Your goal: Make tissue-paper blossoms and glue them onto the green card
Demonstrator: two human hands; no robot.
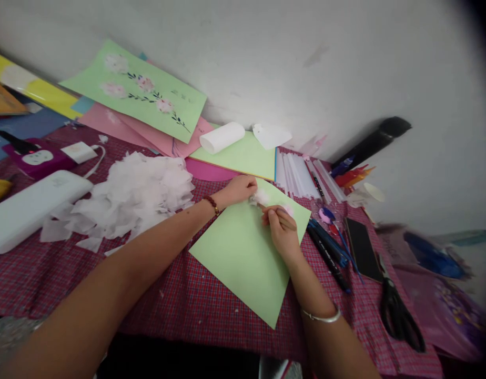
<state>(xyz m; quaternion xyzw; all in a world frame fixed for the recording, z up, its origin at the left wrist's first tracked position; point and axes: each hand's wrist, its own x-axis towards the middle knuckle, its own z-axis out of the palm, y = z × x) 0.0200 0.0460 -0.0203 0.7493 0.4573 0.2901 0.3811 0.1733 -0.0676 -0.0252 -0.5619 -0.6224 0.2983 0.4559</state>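
Observation:
My right hand point(282, 234) grips a brown wooden stick point(286, 220), perhaps a pencil, its tip at a scrap of white tissue paper point(253, 200). Beneath lies a light green sheet of paper point(239, 252), turned at an angle, with a fluffy pale flower point(262, 197) near its far corner and a pinkish one point(287, 209) partly behind my right hand. My left hand point(241, 189) rests at the sheet's far edge with fingers curled in, close to the stick's tip; what they pinch, if anything, is hidden. Left of the sheet sits a heap of white tissue squares point(144, 184).
A finished-looking flower picture point(148, 95) leans on the wall. A white paper roll point(222, 138) lies behind the sheet. Glue sticks point(294, 173), dark markers point(330, 255), a phone point(363, 248) and black scissors point(398, 316) are to the right. A white power bank-like block point(38, 208) is left.

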